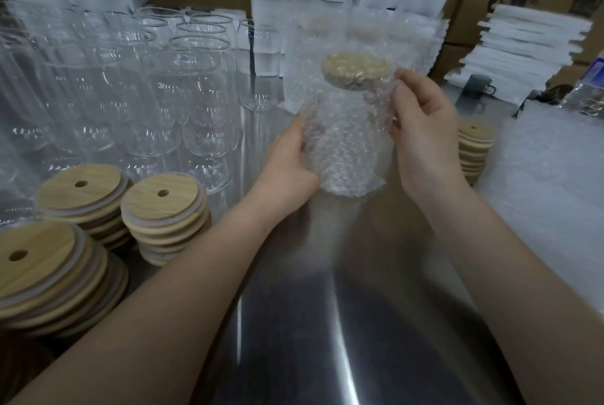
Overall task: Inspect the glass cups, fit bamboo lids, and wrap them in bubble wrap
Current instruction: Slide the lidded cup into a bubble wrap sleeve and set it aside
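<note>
Above the steel table I hold a glass cup wrapped in bubble wrap [346, 140]. Its bamboo lid [356, 70] shows through the wrap at the top. My left hand [291, 166] grips the lower left side of the bundle. My right hand [425, 130] holds its upper right side, fingers curled round the wrap near the lid. Several bare glass cups [183, 94] stand in rows at the left. Stacks of bamboo lids [163, 215] with a centre hole sit in front of them.
More lid stacks lie at the near left [49, 277] and behind my right wrist [475, 143]. Wrapped cups [408, 42] stand at the back. A bubble wrap sheet [555, 169] covers the right side. A dark mug [478, 86], white stacked sheets [523, 42] and cardboard boxes stand behind. The steel table [343, 306] lies below.
</note>
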Demonstrator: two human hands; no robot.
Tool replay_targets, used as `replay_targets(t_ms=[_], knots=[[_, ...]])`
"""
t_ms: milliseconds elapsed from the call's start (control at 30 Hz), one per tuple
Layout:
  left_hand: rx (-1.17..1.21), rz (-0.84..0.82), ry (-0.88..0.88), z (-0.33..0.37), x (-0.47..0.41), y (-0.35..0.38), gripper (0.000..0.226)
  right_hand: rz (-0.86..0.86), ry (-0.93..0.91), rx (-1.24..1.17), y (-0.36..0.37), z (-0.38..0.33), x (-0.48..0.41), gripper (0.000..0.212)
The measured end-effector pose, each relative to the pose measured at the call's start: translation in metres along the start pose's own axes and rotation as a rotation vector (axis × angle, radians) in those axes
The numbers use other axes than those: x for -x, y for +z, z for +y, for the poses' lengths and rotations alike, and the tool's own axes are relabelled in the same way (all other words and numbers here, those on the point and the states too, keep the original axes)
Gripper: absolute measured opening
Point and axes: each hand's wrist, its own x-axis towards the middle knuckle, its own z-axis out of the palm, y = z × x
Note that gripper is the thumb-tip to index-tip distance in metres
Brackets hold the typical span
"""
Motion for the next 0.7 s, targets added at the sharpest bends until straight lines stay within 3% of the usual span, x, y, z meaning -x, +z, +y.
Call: replay_targets(t_ms=[167,333,400,533,700], knots=[[0.074,0.083,-0.002,0.007,0.000,0.000,0.060,0.038,-0.070,0.064,0.001,-0.003,0.001,0.016],[0.278,0.117,-0.014,0.017,-0.002,-0.005,0.068,0.101,-0.094,0.124,-0.001,-0.005,0.000,0.016],[0.332,0.140,-0.044,0.017,-0.003,-0.006,0.057,0.121,-0.100,0.131,-0.001,-0.005,0.000,0.019],[0.388,0.252,-0.063,0.011,-0.007,-0.004,0.013,0.155,-0.103,0.133,-0.002,-0.006,0.001,0.018],[0.480,0.341,-0.073,0.011,-0.009,-0.003,0.018,0.143,-0.087,0.040,-0.002,-0.010,0.001,0.019]])
